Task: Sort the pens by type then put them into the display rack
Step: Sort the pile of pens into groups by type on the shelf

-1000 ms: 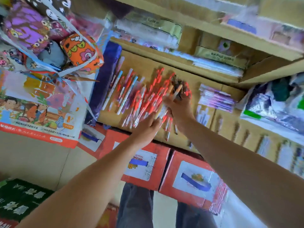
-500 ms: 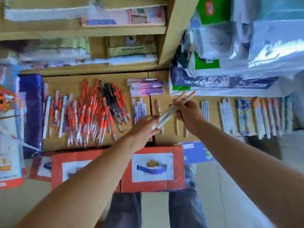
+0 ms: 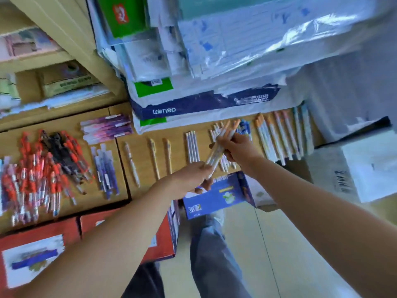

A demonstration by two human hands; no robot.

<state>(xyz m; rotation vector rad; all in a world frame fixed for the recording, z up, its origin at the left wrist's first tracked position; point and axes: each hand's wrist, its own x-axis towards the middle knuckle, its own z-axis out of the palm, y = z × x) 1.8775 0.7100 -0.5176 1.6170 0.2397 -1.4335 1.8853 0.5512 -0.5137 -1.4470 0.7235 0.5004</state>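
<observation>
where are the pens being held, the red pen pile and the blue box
held pens [image 3: 214,153], head view, middle of the barrels
red pen pile [image 3: 32,179], head view, middle of the heap
blue box [image 3: 217,196], head view, its top face

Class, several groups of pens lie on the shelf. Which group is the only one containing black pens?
The big heap at the far left: black pens lie among its red ones. Every other group is purple, white or pastel.
</observation>
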